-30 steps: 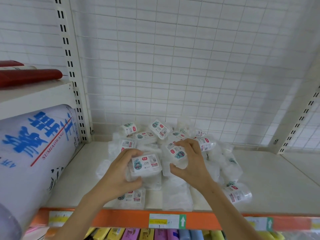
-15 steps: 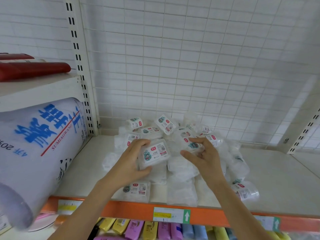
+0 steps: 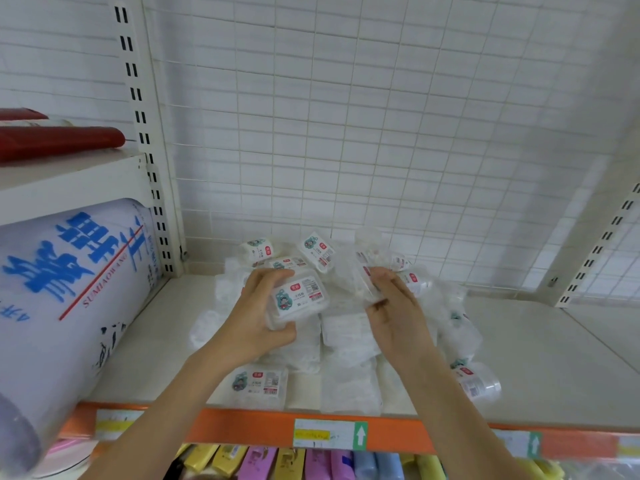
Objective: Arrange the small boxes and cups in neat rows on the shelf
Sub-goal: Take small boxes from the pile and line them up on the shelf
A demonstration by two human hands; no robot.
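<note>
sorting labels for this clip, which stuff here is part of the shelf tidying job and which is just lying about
Part of the job:
- left hand gripping a labelled small box
- right hand holding a clear box
- pile of boxes and cups
- shelf

Just lying about:
- big white roll
- red roll
- coloured packs below

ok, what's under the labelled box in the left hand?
The left hand holds the labelled box lifted over the pile. Below it show clear boxes lying flat and, nearer the shelf edge, another labelled box. What lies directly beneath box and hand is covered.
</note>
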